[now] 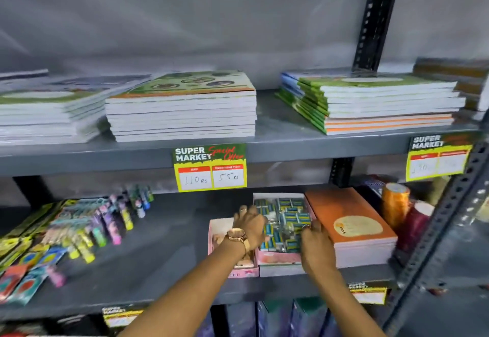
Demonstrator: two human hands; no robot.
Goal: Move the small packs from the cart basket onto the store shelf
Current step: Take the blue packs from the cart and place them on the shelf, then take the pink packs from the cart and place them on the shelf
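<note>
Several small blue-and-green packs (287,216) fill an open pink box (279,257) on the middle grey shelf (164,262). My left hand (250,226), with a gold watch on the wrist, rests at the box's left side, fingers reaching in among the packs. At the box's right edge is my right hand (316,244), fingers curled over the packs there. Whether either hand grips a pack is hidden. The cart basket is out of view.
A smaller pink box (219,230) sits left of the pack box. An orange stack of notebooks (352,226) stands to the right, then ribbon spools (395,204). Colourful carded items (79,230) lie at the left. Notebook stacks (182,106) fill the upper shelf. Price tags (210,168) hang on the shelf edges.
</note>
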